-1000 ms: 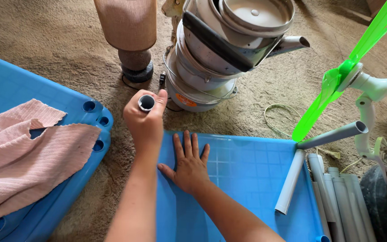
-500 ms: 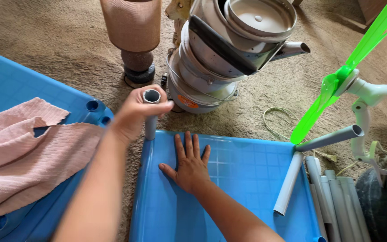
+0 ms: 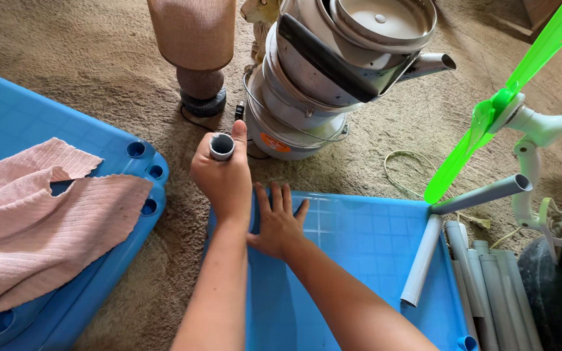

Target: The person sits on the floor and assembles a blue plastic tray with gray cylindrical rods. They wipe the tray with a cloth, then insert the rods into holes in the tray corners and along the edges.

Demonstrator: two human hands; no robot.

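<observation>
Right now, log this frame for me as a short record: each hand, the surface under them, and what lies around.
left hand: closed around an upright grey pipe, open end facing up
right hand: flat, palm down on blue plastic panel
loose pipes: grey, lying at the panel's right edge
pink cloth: draped on second blue panel, left
behind: stacked metal kettles, lamp, green fan blade
floor: carpet

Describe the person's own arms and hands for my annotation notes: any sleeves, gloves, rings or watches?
Both arms are bare as far up as the head view shows: no sleeve edge is visible on either forearm. The left hand and the right hand wear no gloves. No ring, watch, bracelet or bandage shows on the fingers or wrists. Fingernails look short and unpainted.
</observation>
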